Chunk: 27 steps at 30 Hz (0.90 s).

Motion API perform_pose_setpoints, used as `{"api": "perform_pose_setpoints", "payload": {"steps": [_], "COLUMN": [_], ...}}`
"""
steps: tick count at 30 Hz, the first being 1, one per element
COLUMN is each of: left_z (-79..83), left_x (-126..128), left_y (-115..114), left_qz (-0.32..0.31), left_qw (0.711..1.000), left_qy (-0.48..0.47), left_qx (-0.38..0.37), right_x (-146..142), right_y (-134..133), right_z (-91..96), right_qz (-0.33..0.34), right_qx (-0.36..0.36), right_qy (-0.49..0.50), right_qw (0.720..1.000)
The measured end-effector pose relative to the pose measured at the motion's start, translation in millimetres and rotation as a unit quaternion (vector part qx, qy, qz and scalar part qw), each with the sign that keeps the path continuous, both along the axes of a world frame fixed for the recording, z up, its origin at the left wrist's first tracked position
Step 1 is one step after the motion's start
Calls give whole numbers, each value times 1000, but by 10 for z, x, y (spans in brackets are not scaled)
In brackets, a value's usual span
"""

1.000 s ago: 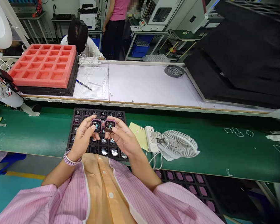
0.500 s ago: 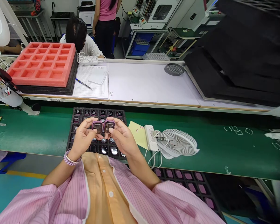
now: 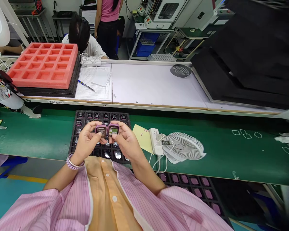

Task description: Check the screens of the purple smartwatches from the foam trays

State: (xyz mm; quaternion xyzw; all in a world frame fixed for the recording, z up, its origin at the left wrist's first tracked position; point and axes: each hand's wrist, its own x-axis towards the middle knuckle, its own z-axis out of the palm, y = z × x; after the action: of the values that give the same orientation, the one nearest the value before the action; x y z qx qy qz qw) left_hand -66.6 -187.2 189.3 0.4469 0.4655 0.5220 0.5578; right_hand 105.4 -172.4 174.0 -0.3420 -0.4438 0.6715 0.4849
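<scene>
Pink watch body (image 3: pixel 101 131) pinched by left hand (image 3: pixel 86 141) | second watch body (image 3: pixel 113 130) pinched by right hand (image 3: pixel 125 141) | held side by side, touching, over black tray (image 3: pixel 73 133)

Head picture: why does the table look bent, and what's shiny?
Head view: the wide lens bows the white table edge; light glints off pieces in the tray; the left hand and right hand each hold a sharp, lit watch.

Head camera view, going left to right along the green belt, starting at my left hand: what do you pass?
left hand → left watch → right watch → right hand → yellow note → power strip → white fan
</scene>
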Motion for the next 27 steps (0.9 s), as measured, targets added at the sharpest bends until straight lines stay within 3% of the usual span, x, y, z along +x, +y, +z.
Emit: {"api": "perform_pose_setpoints", "payload": {"steps": [15, 23, 27], "left_z": [-60, -94, -96], "left_x": [6, 0, 2], "left_y": [-23, -19, -22], "left_qz": [-23, -11, -10], "left_qw": [998, 997, 995], "left_qy": [-53, -78, -93], "left_qx": [25, -21, -26], "right_x": [6, -35, -47], "right_y": [20, 43, 37], "right_z": [-31, -33, -37], "right_qz": [-6, -26, -30], "right_qx": [5, -61, -60], "right_qy": [-5, 56, 54], "right_qw": [1000, 996, 996]}}
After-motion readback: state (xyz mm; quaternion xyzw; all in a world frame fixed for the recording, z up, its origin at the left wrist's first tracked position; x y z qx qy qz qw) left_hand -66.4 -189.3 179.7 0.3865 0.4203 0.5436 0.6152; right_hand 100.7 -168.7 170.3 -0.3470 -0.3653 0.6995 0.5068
